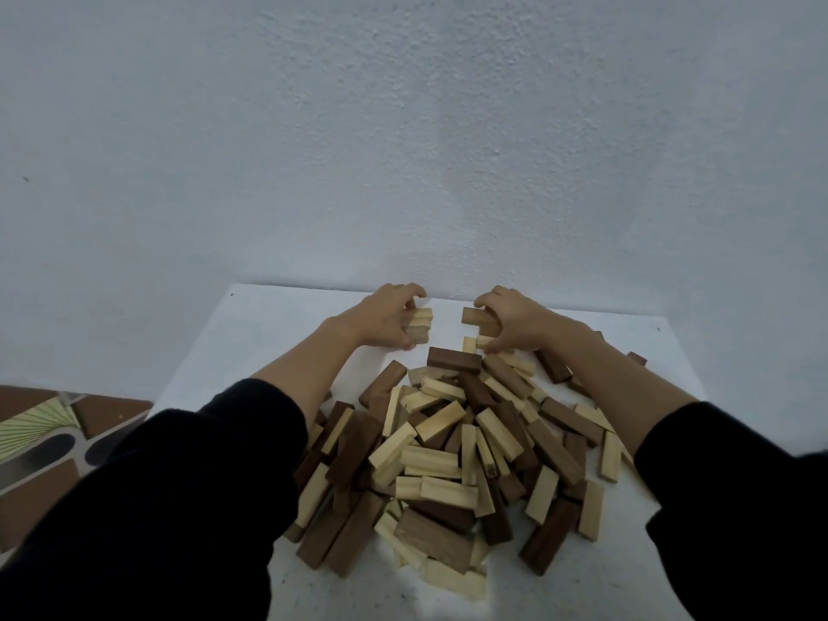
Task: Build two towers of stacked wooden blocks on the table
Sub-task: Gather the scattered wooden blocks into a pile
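- A big messy pile of light and dark brown wooden blocks (452,459) lies on the white table (269,324), close to the person.
- The left hand (385,318) is at the far side of the table, near the pale blue bumpy wall (403,150). Its fingers curl over a small stack of wooden blocks (417,325). The top block of that stack is light and a lower one is darker.
- The right hand (515,320) is just beside it, a little apart. It grips a brown wooden block (476,316) that lies on top of a second small stack; the blocks under it (479,340) are light. The hand hides most of this stack.
- The two small stacks stand side by side with a bare strip of table between them.
- Both arms wear black sleeves (179,486) and reach over the pile.
- A dark brown block (453,360) sits on top of the pile, just in front of the two stacks.
- A floor with brown and green patterns (53,432) shows at the left, beside the table.
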`<state>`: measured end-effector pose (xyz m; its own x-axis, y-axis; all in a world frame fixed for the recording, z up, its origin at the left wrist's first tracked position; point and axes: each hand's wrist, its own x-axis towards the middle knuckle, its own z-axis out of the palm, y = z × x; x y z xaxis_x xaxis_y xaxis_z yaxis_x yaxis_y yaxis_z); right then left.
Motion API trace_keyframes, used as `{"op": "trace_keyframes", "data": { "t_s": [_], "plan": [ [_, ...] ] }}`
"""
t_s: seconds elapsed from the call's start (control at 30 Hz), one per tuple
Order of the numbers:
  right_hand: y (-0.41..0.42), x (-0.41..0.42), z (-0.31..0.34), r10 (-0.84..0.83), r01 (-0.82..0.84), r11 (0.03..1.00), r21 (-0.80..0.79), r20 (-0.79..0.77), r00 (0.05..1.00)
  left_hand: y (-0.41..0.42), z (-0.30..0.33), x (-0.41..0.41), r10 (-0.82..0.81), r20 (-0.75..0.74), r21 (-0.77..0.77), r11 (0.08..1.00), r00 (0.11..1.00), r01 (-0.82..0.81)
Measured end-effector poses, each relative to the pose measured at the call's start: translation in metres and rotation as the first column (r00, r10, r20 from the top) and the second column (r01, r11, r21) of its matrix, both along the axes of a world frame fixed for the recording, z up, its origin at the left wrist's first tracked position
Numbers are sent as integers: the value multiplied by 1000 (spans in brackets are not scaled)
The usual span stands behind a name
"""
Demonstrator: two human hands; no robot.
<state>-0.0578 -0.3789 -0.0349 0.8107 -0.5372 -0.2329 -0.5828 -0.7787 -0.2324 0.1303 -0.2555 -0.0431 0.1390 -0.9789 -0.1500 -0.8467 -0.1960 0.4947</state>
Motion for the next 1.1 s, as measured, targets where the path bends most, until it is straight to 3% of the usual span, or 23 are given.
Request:
{"op": "trace_keyframes", "data": {
  "t_s": [0.27,0.47,0.6,0.8,1.0,1.1],
  "plan": [
    [9,-13,21,-151,138,986,89,162,975,22,14,-5,91,-115,-34,995,989,-95],
    [59,-27,60,-201,99,934,343,276,940,62,38,-11,168,-268,-91,976,949,-198],
    [102,-39,74,-115,23,927,373,227,967,92,41,-16,169,-227,-115,973,959,-199],
    [160,-36,80,96,-130,974,183,188,978,139,32,-14,246,-198,-105,957,949,-270],
    [185,-27,62,297,-294,947,-128,6,955,168,12,-15,245,-44,36,969,969,-243],
    [185,-27,55,297,-297,949,-111,-13,955,175,7,-17,239,-46,59,970,970,-237]
  ]
}}
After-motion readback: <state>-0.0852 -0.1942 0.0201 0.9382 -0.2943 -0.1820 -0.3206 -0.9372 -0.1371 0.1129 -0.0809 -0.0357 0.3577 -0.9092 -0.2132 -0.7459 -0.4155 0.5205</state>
